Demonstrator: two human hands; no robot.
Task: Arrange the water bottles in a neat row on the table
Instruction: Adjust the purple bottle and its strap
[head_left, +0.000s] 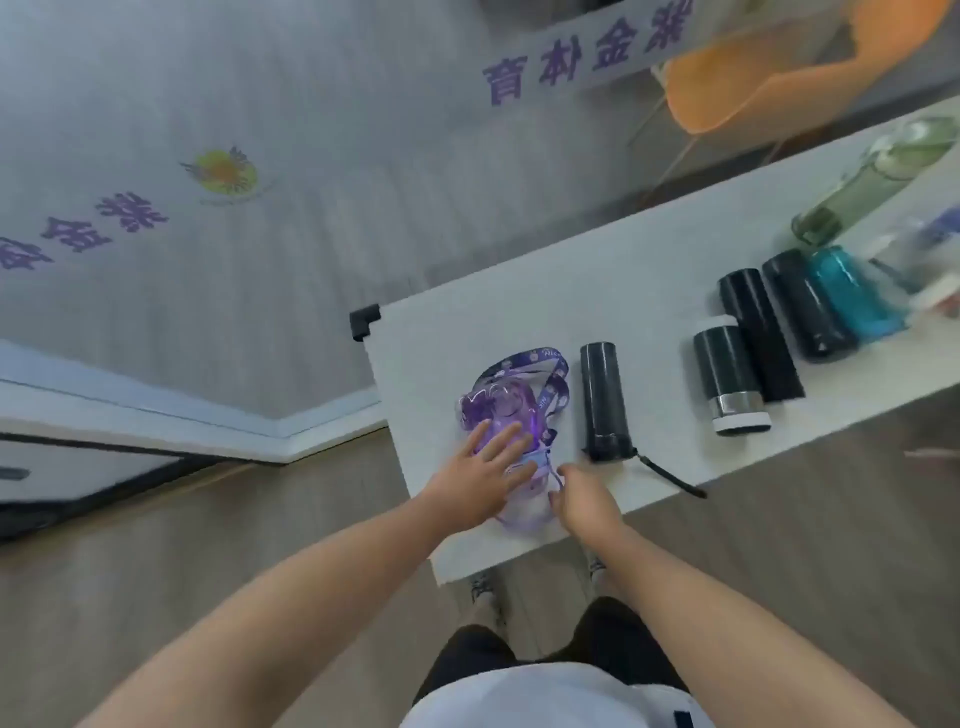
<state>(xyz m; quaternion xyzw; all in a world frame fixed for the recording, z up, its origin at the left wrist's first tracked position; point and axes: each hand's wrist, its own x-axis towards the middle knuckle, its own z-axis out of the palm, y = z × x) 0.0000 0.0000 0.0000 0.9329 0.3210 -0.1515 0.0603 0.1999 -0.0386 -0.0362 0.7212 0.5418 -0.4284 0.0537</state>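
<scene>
An orange chair (748, 78) stood beyond the table's far edge. The frosted wall panel (260, 130) carried purple characters (571, 57) and a yellow emblem (226, 171) (blurred). Wood-look flooring (156, 545) lay below, near a black corner guard (363, 321).

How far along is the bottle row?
Partly done. The black bottle with the wrist strap lies squared near the table end. In hand: the left hand rests flat on the purple bottle beside it, and the right hand is at its cap end. Left: the silver-banded bottle, two black bottles, the teal bottle and the green bottle lie bunched and skewed, across a gap.
</scene>
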